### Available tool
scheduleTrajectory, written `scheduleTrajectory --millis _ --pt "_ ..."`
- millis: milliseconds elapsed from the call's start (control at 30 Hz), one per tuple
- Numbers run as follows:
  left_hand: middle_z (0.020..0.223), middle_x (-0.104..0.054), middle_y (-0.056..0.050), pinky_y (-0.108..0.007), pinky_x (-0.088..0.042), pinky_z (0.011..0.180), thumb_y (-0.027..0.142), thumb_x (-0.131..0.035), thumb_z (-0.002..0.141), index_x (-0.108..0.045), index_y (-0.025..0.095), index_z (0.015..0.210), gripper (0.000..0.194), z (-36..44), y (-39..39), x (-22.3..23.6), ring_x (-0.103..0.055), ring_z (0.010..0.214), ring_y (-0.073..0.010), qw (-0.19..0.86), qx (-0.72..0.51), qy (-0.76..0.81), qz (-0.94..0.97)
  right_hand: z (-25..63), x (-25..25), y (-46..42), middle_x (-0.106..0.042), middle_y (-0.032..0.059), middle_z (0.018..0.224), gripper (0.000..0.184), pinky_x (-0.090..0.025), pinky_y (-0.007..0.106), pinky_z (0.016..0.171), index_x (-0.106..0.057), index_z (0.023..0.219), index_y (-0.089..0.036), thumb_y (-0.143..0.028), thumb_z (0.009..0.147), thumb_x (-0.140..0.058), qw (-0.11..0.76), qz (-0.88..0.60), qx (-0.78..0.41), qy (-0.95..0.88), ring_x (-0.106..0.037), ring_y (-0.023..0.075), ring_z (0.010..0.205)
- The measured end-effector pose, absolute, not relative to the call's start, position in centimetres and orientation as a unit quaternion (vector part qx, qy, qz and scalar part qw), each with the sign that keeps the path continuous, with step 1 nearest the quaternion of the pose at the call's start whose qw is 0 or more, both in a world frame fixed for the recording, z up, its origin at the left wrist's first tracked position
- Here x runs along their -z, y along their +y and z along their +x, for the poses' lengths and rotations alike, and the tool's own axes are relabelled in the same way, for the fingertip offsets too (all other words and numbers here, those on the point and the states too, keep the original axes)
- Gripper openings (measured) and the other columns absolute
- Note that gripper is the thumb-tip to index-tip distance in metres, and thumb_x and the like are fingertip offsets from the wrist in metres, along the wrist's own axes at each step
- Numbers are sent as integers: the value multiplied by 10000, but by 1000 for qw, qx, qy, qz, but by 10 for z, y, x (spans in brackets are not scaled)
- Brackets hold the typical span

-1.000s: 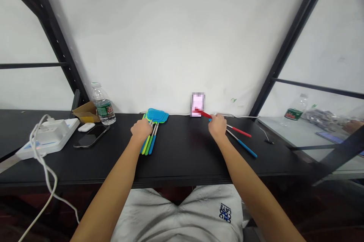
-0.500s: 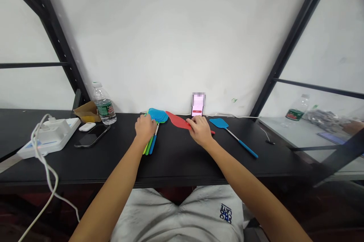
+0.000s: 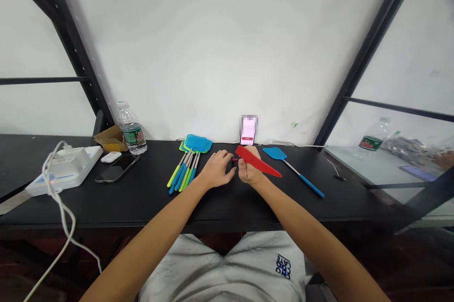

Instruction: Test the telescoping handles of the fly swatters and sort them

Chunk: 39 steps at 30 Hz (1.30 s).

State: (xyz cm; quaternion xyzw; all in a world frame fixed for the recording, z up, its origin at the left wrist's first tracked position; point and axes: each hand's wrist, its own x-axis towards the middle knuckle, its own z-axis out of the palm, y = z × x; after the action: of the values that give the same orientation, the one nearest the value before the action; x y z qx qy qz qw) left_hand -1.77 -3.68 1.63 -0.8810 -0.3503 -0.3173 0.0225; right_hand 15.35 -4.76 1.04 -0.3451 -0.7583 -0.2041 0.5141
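A red fly swatter (image 3: 258,162) is held above the black table (image 3: 142,198), its flat head pointing right. My right hand (image 3: 249,172) is closed round it near the neck. My left hand (image 3: 217,172) sits just left of it, fingers curled towards the short red handle end; whether they grip it I cannot tell. A stack of blue and green fly swatters (image 3: 187,160) lies to the left, handles fanned towards me. One blue fly swatter (image 3: 292,169) lies alone to the right.
A phone (image 3: 248,130) stands against the wall behind my hands. At the left are a water bottle (image 3: 130,128), a dark phone (image 3: 115,173), a white earbud case (image 3: 111,156), a cardboard box (image 3: 110,138) and a white power strip (image 3: 65,168) with cable. A black frame post (image 3: 354,80) rises at right.
My right hand picked the red swatter off the table at the right, carried it left and turned its head to the right. My left hand left the stack and came to the red swatter.
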Motion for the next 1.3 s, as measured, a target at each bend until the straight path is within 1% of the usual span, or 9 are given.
scheduleTrajectory --millis 100,200,400,633,800,933,1133,1200,1300 --pt "1049 -553 -89 -390 -426 881 365 -521 876 -584 204 1083 269 -17 -40 -18 -516 994 -237 49 302 -337 -890 157 -7 -46 -578 111 908 473 -435 405 799 -630 969 -186 -402 985 -210 535 -374 172 -738 -540 249 877" --pt "1058 -550 -84 -374 -431 864 354 -524 882 -578 202 1103 273 -18 -37 -17 -519 981 -226 56 296 -334 -893 159 -4 -44 -589 113 903 479 -458 411 802 -641 955 -186 -426 973 -227 527 -384 164 -740 -551 253 894" --pt "1022 -556 -76 -349 -443 837 322 -532 886 -577 197 1043 206 -19 -30 -12 -530 959 -217 47 282 -347 -893 158 4 -42 -606 116 885 508 -478 412 830 -654 879 -191 -456 966 -229 538 -387 145 -734 -575 248 882" --pt "1048 -541 -61 -318 -463 823 345 -549 889 -570 229 1150 286 -20 -29 -10 -553 945 -194 11 284 -349 -893 162 8 -36 -581 82 810 472 -478 345 706 -613 1030 -170 -432 990 -223 610 -398 70 -682 -582 203 744" --pt "1043 -538 -49 -301 -474 785 378 -546 889 -567 238 1158 304 -20 -29 -8 -565 927 -185 -12 289 -359 -887 163 7 -34 -581 70 767 450 -459 321 664 -595 973 -175 -412 996 -212 630 -412 40 -658 -592 197 735" --pt "1028 -540 -41 -294 -476 778 379 -545 889 -565 237 1113 266 -19 -30 -8 -573 913 -178 -18 299 -364 -882 162 4 -36 -592 66 758 440 -447 310 642 -592 940 -184 -416 995 -222 633 -425 34 -646 -592 193 720" --pt "988 -556 -41 -299 -471 741 352 -551 876 -564 220 1005 185 -18 -32 -11 -574 884 -185 -17 295 -389 -873 160 -6 -38 -554 26 657 479 -426 290 600 -565 834 -193 -451 1004 -199 652 -448 18 -612 -545 163 593" --pt "990 -566 -42 -307 -476 755 349 -558 871 -557 219 1027 203 -18 -32 -10 -580 886 -189 -24 297 -392 -870 160 -8 -38 -555 22 643 511 -423 285 595 -560 801 -195 -462 1009 -178 651 -462 11 -601 -539 157 574" --pt "1062 -566 -53 -316 -487 800 345 -564 869 -533 228 1144 301 -18 -31 -8 -592 929 -194 -33 305 -388 -869 161 -9 -36 -556 21 620 546 -424 283 592 -566 783 -193 -484 1011 -164 649 -479 4 -591 -546 160 568"
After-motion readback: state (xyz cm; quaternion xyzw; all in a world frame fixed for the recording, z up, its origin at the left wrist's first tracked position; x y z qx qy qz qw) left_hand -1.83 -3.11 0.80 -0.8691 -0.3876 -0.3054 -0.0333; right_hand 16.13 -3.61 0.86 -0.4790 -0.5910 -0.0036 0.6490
